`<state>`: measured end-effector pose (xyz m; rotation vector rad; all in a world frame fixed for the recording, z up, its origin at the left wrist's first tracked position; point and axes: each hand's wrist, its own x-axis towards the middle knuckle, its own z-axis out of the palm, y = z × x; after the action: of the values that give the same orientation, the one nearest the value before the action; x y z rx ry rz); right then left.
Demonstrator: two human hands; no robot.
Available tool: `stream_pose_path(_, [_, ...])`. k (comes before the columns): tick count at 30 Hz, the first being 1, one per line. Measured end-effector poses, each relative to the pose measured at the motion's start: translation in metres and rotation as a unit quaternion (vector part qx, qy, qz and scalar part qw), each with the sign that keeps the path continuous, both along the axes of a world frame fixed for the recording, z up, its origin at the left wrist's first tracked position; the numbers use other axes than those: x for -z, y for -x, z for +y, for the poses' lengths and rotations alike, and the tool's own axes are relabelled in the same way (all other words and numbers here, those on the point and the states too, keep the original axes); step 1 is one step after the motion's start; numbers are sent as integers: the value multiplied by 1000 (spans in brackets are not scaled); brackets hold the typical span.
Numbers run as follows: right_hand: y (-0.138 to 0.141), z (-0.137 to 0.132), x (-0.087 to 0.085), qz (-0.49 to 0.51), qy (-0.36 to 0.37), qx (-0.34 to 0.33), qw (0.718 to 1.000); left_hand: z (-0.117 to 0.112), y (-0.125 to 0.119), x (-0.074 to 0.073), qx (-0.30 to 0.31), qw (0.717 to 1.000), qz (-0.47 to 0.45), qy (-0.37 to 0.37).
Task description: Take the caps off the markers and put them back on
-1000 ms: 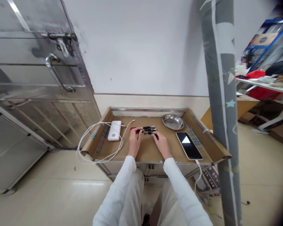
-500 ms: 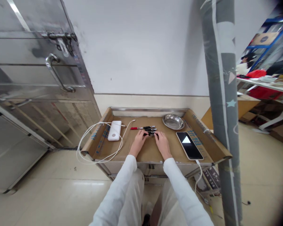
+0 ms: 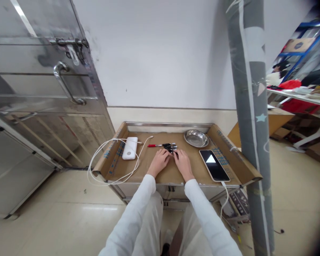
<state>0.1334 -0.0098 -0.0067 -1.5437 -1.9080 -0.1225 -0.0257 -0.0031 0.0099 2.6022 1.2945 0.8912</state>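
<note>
pens (image 3: 169,145) are laid across the surface (image 3: 154,172), long axis left to right, just beyond both hands. one black pen (image 3: 173,150) is touched by left hand (image 3: 159,161) and right hand (image 3: 182,161); a firm grasp cannot be told.

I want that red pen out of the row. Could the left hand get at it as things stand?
Probably yes: the red pen lies just beyond the left hand, slightly to its left, and nothing lies between them.
</note>
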Motion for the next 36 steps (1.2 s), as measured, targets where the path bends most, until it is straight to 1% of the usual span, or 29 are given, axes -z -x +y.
stream_pose_path(5, [0, 0, 0, -20, 4, 37, 999, 3, -2, 2, 101, 995, -12, 5])
stream_pose_path(8, [-1, 1, 0, -22, 2, 53, 998, 7, -4, 5, 150, 988, -18, 10])
stream_pose_path(11, [-1, 1, 1, -37, 5, 57, 998, 12, -5, 10, 178, 984, -25, 22])
stream_pose_path(13, [0, 1, 1, -53, 9, 58, 997, 14, -6, 13, 180, 983, -33, 28])
stream_pose_path(16, [1, 1, 1, -72, 11, 53, 996, 15, -5, 16, 156, 986, -56, 30])
stream_pose_path(20, [1, 0, 1, -82, 7, 51, 995, 12, -2, 14, 106, 991, -73, 30])
stream_pose_path(25, [1, -1, -2, -61, -6, 39, 997, 9, -1, 12, 45, 995, -74, 43])
stream_pose_path(27, [1, -1, -2, -42, -8, 15, 999, 9, -1, 13, 26, 996, -73, 51])
stream_pose_path(30, [1, 0, 1, -11, 4, -43, 999, 8, 0, 14, 8, 996, -77, 46])
stream_pose_path(33, [1, 2, 4, 30, 22, -92, 995, 6, 1, 13, -13, 996, -82, 39])
stream_pose_path(36, [2, 3, 5, 64, 28, -126, 990, 4, 1, 11, -32, 996, -77, 37])
